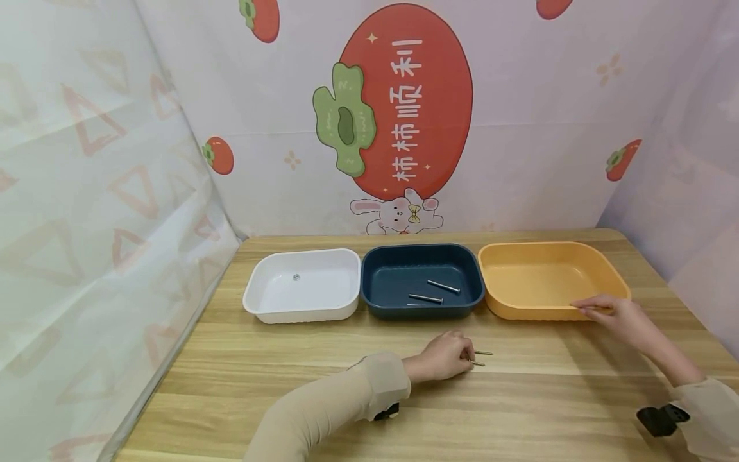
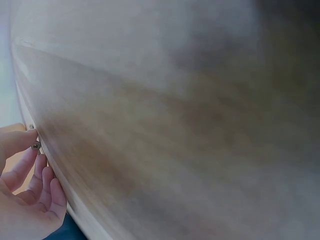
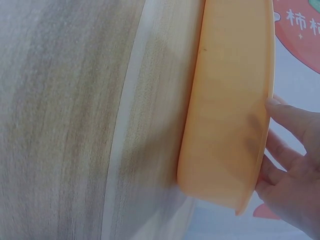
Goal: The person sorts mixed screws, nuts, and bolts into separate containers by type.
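Three shallow trays stand in a row: a white tray (image 1: 271,308), a dark blue tray (image 1: 467,269) and an orange tray (image 1: 519,311). The blue one holds a few metal nails (image 1: 443,286); the white one holds one small metal piece (image 1: 296,277). My left hand (image 1: 470,358) rests on the table in front of the blue tray, fingers curled, pinching two nails (image 1: 482,353) that stick out to the right. Their heads (image 2: 35,145) show by the fingertips in the left wrist view. My right hand (image 1: 580,305) lies at the orange tray's front rim (image 3: 260,150), pinching a thin nail (image 1: 594,308).
The wooden table (image 1: 323,398) is walled by printed cloth at the back and on both sides. The trays sit near the back edge. Black wrist mounts (image 1: 662,418) show on both sleeves.
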A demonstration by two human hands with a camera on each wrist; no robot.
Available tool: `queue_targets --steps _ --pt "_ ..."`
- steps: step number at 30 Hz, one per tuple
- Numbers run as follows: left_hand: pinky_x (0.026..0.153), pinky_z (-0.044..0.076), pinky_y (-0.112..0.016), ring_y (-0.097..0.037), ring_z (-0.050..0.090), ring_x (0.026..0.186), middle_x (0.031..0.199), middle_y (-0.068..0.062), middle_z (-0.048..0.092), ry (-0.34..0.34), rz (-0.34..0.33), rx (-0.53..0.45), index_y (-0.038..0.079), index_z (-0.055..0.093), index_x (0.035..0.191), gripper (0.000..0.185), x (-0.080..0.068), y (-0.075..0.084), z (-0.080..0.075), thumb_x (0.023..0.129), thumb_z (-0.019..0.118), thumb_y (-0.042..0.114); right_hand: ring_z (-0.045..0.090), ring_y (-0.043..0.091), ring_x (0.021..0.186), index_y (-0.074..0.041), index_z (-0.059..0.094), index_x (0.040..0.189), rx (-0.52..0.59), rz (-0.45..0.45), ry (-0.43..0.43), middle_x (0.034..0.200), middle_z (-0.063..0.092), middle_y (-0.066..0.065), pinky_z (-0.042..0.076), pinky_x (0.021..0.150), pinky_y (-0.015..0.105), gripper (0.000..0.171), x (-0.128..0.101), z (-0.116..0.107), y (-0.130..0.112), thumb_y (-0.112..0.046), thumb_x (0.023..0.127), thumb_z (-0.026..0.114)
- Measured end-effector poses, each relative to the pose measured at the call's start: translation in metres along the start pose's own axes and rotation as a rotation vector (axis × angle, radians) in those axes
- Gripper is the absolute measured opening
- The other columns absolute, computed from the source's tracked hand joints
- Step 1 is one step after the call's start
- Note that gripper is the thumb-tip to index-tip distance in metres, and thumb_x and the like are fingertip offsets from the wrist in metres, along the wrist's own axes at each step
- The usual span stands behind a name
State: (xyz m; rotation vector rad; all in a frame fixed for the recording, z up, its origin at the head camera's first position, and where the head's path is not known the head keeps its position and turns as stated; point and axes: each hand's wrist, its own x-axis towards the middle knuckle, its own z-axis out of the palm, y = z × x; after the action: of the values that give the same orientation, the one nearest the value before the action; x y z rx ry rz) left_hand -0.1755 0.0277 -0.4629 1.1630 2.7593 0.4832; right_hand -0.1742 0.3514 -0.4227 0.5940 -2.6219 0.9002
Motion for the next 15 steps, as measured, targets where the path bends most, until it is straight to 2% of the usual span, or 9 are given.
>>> queue_targets --steps 15 --pt "0.063 0.031 -0.008 0.001 0.041 0.068 0.071 0.011 0.048 -0.035 0.046 -0.05 0.017 0.065 0.076 0.004 -0.0012 -0.0029 -0.0018 0.078 0.067 0.02 0.043 -0.022 0.081 0.003 0.066 0.089 -0.003 0.005 0.009 0.083 0.056 -0.027 0.035 0.062 0.002 0.012 0.0 0.0006 0.0002 -0.001 0.077 0.064"
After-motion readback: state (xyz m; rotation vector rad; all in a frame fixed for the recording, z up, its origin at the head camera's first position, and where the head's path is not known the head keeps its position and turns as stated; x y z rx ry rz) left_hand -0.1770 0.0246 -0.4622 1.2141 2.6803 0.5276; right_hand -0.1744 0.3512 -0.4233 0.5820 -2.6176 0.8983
